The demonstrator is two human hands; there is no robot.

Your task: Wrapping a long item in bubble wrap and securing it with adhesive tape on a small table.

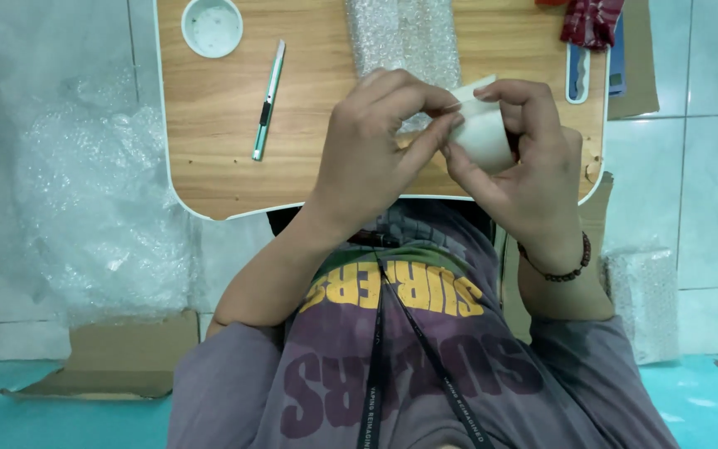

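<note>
Pale tiled floor all around, with a small wooden lap table [226, 116] sitting in the middle of it. Both hands are up over the table's near edge, pinching the same small white object [482, 133] — looks like a little cup or a wrapped piece, hard to tell which. Left hand [367, 158] has its fingertips closed on the object's upper left side, right hand [533, 166] curls around it from the right. Bubble wrap strip [400, 37] lies on the table just behind the hands — a green utility knife [268, 100] and a white round lid [211, 27] sit further left.
</note>
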